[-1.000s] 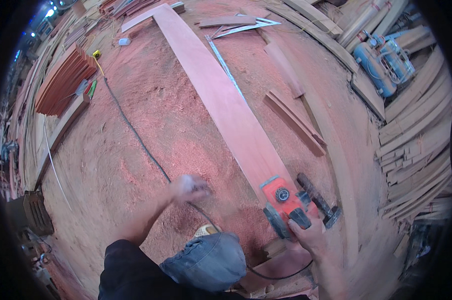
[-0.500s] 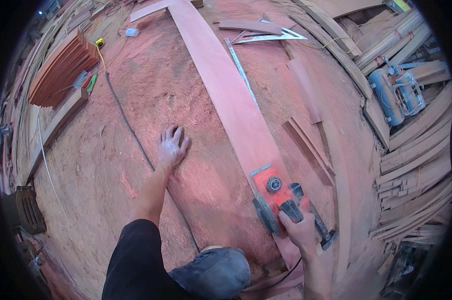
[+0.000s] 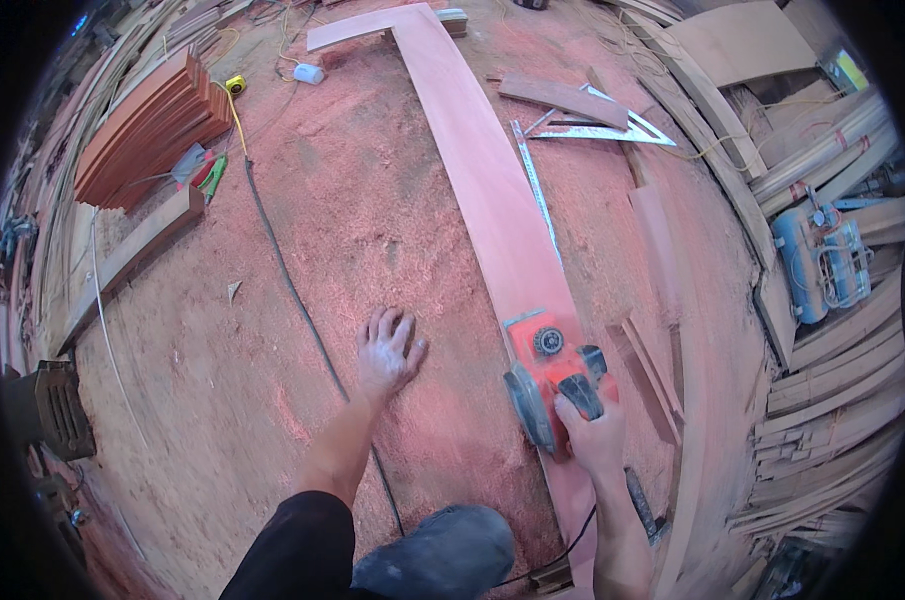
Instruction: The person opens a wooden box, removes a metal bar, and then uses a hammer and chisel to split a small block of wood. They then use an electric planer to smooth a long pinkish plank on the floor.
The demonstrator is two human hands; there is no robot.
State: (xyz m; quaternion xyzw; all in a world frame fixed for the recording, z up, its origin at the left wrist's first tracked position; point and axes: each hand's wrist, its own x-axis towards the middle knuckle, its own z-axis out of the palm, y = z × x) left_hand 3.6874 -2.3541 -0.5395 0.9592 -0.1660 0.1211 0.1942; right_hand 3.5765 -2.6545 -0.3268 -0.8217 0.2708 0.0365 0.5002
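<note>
My right hand (image 3: pixel 592 432) is wrapped round the black handle of a red electric planer (image 3: pixel 554 385). The planer rests on a long reddish wooden board (image 3: pixel 482 200), which runs away from me and meets a short crosspiece at its far end. My left hand (image 3: pixel 389 352) hangs free to the left of the board with its fingers spread and nothing in them. The planer's black cord (image 3: pixel 575 538) trails back beneath my right forearm. Just right of the planer, a dark metal clamp-like tool (image 3: pixel 642 505) is partly hidden by my arm.
Sawdust covers the ground. A metal ruler (image 3: pixel 537 190), a triangular square (image 3: pixel 622 125) and grooved wood strips (image 3: pixel 647 380) lie right of the board. Stacked reddish slats (image 3: pixel 152 135) stand at far left, near a cable (image 3: pixel 287 280). A blue compressor (image 3: pixel 820 262) and piled planks (image 3: pixel 837 400) line the right.
The view has shifted, so the surroundings sit lower and further right. The planer has moved forward along the board in my right hand. My left hand stays spread beside the board.
</note>
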